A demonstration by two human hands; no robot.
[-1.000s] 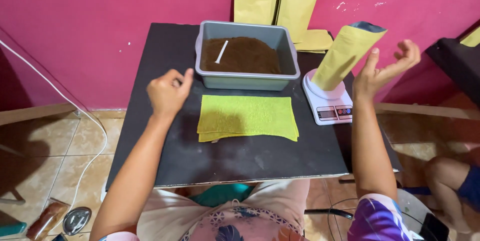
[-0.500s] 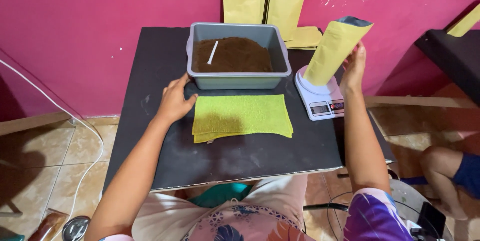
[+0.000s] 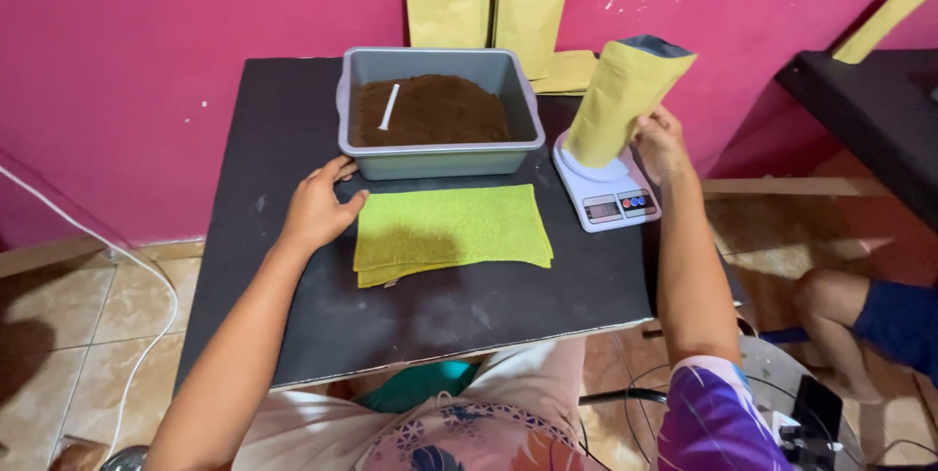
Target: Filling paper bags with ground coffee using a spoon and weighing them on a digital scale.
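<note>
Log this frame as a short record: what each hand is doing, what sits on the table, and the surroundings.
left hand: resting flat on the black table, at the left edge of the green cloth
right hand: gripping an open yellow pouch that stands tilted on the white scale
grey tub: holds brown powder and a white scoop handle
backdrop: more yellow pouches against a pink wall

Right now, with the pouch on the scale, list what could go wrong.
1. The open pouch leans on the small scale, steadied only by the right hand; it might tip and spill if released.
2. The scale sits at the table's right edge, so a nudge could push it off.
3. The left hand rests beside the full tub; bumping it may scatter the brown powder.
</note>
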